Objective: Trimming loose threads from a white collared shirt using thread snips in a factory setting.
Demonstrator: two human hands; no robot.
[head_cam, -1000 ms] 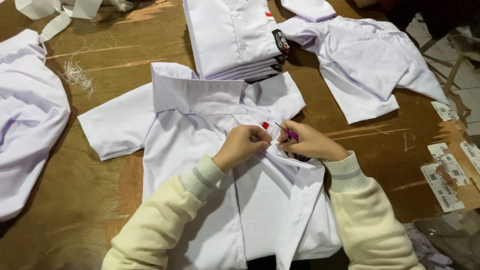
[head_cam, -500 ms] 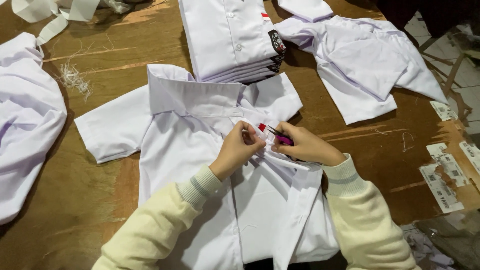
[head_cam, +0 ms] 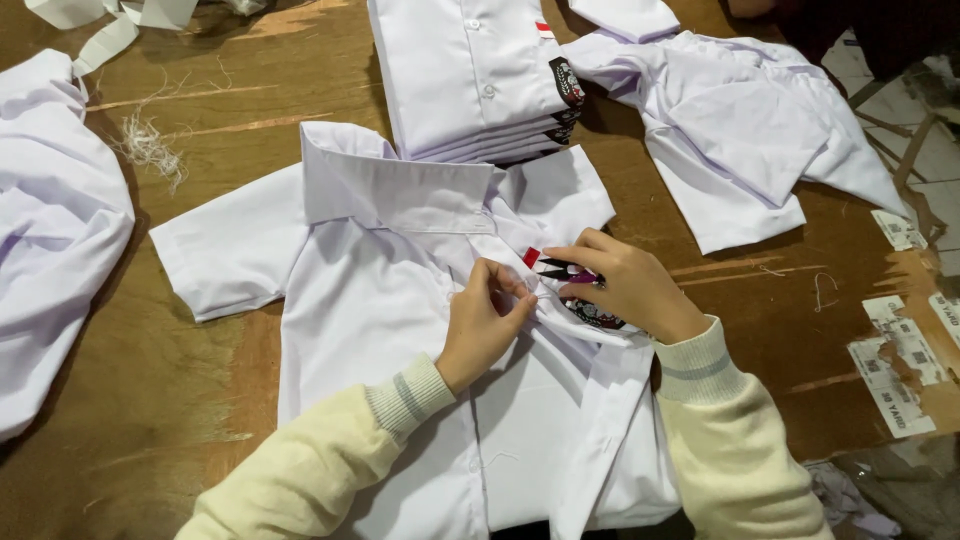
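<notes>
My white short-sleeved shirt lies flat and face up in the middle of the brown wooden table, collar away from me, its near hem running off the bottom of the view. Bare wood shows to the left of the sleeve and to the right of the front placket, so both sides have room. My left hand is pinched shut on a fold of the shirt's cloth near the chest. My right hand is closed around small thread snips, dark blades pointing left toward a little red patch on the shirt.

Just beyond the collar sits a neat stack of folded white shirts, touching it. A loose white shirt sprawls at the upper right, another rumpled white garment at the left edge. Frayed threads lie on the wood; paper labels sit at the right edge.
</notes>
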